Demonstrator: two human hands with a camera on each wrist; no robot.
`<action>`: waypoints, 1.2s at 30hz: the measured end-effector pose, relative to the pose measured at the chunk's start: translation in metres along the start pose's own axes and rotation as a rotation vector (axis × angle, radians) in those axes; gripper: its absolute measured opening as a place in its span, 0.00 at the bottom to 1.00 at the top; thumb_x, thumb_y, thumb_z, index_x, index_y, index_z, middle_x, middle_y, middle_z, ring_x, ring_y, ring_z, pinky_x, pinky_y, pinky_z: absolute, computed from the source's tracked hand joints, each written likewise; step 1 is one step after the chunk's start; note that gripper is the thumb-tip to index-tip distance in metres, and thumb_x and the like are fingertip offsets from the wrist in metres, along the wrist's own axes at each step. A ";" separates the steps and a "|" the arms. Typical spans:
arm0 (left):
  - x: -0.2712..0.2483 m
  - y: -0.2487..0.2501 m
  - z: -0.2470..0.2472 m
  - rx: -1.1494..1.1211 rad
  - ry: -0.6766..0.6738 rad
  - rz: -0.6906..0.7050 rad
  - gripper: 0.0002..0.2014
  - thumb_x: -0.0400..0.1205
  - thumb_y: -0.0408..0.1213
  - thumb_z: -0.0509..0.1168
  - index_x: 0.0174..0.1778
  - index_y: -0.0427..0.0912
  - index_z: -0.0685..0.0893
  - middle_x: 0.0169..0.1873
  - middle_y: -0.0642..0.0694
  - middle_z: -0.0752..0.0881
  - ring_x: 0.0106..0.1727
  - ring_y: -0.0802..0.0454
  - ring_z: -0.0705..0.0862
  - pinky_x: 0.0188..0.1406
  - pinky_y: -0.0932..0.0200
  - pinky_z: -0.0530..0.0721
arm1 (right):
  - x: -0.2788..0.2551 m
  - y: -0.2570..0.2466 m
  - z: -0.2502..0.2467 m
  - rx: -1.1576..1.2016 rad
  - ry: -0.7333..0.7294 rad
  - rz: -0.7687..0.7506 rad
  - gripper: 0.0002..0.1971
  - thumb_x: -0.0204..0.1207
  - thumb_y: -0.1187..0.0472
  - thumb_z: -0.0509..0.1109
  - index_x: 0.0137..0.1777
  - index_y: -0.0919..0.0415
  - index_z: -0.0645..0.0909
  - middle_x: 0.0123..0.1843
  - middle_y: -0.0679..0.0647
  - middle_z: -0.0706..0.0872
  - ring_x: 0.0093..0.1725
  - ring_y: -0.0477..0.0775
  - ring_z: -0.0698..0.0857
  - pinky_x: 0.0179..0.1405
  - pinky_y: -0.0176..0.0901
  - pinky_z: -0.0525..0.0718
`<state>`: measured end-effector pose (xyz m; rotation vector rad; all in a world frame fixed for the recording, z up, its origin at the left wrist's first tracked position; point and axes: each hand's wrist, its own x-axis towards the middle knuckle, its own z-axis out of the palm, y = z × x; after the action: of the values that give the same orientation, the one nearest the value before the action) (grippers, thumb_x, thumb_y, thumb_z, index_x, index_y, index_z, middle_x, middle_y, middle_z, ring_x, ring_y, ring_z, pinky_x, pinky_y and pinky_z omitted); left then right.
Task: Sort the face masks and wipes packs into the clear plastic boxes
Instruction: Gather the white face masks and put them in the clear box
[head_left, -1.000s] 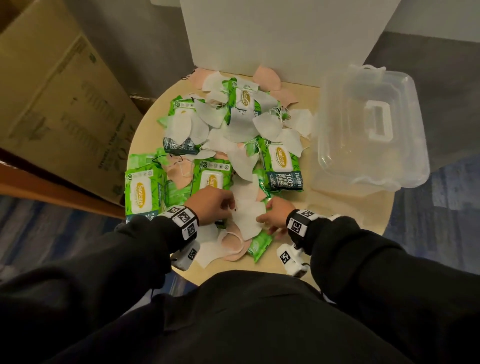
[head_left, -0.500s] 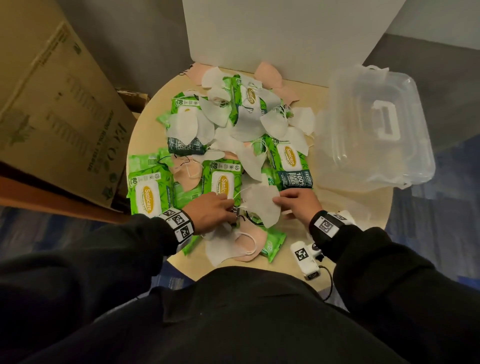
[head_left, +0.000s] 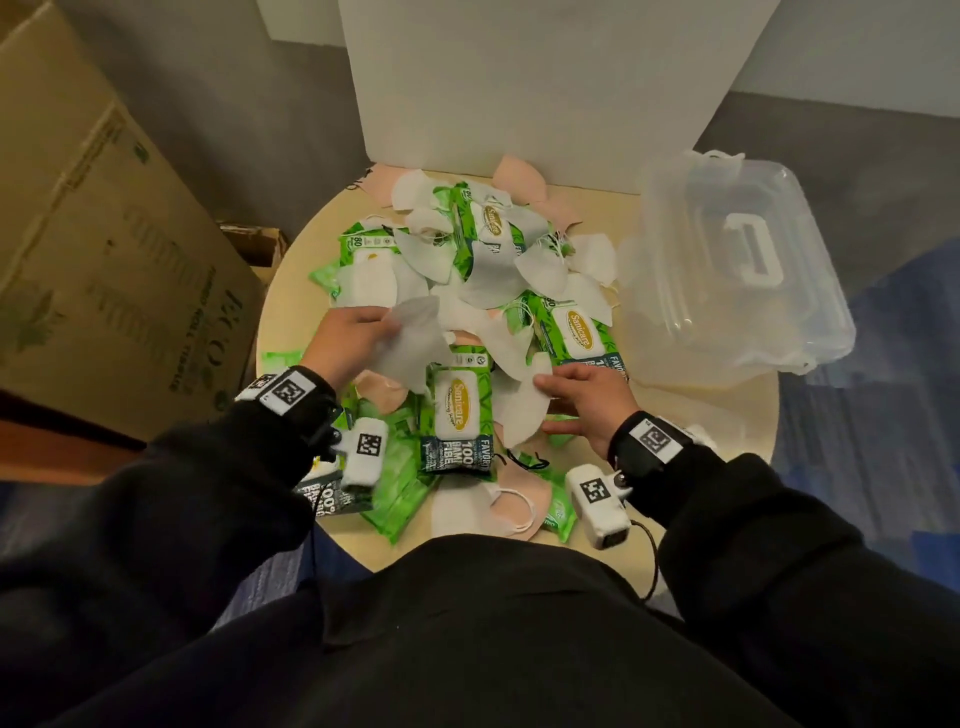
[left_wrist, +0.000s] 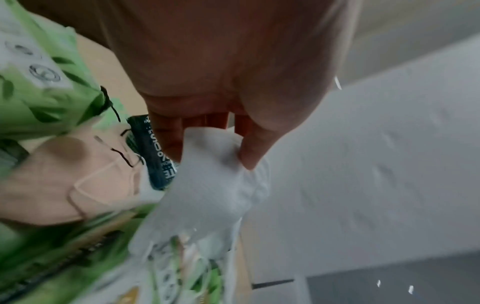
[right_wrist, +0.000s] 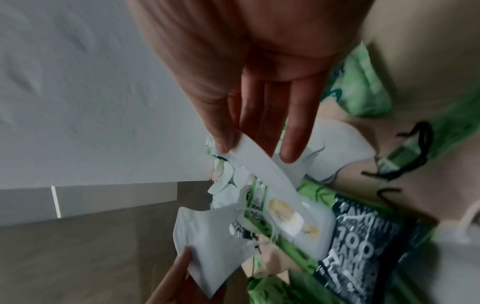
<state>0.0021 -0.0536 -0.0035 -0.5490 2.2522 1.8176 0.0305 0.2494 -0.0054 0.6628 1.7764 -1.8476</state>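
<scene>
A heap of white and pink face masks and green wipes packs (head_left: 460, 415) covers the round table (head_left: 291, 312). My left hand (head_left: 387, 327) pinches a white face mask (head_left: 415, 345) between thumb and fingers and holds it above the heap; the left wrist view shows the same white face mask (left_wrist: 213, 185) under the thumb. My right hand (head_left: 543, 387) pinches the edge of a second white mask (head_left: 519, 415), seen in the right wrist view as a thin strip of white mask (right_wrist: 262, 170). The clear plastic box (head_left: 727, 270), lid and handle on top, stands at the table's right.
A large cardboard box (head_left: 104, 249) stands left of the table. A white panel (head_left: 519, 88) rises behind the heap. Pink masks (head_left: 511, 499) and wipes packs (head_left: 400, 493) lie at the near edge. Bare tabletop shows in front of the clear box.
My left hand has risen away from the near pile, carrying a white mask up over the middle. My right hand stayed near the centre and now pinches another white mask.
</scene>
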 end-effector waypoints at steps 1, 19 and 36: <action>-0.002 0.007 -0.002 -0.110 0.012 -0.033 0.05 0.82 0.32 0.72 0.45 0.41 0.95 0.46 0.39 0.92 0.47 0.45 0.87 0.50 0.50 0.83 | 0.001 -0.001 0.005 0.029 -0.012 0.014 0.08 0.77 0.66 0.79 0.52 0.61 0.84 0.46 0.60 0.92 0.37 0.55 0.92 0.30 0.49 0.91; -0.067 -0.011 0.047 0.534 -0.268 0.444 0.14 0.72 0.42 0.82 0.49 0.57 0.85 0.46 0.58 0.86 0.43 0.61 0.86 0.42 0.69 0.78 | -0.008 0.000 0.057 0.259 -0.185 0.109 0.09 0.80 0.64 0.75 0.58 0.66 0.86 0.52 0.66 0.93 0.48 0.63 0.93 0.54 0.59 0.92; -0.038 0.044 -0.020 0.344 -0.265 0.476 0.06 0.84 0.32 0.73 0.52 0.46 0.94 0.44 0.55 0.93 0.46 0.59 0.87 0.50 0.60 0.84 | -0.006 -0.015 0.032 0.045 -0.080 0.134 0.09 0.84 0.68 0.71 0.61 0.60 0.83 0.46 0.57 0.90 0.41 0.57 0.90 0.34 0.58 0.92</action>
<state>0.0210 -0.0591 0.0549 0.2947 2.5610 1.4989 0.0250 0.2183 0.0115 0.6964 1.6045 -1.8027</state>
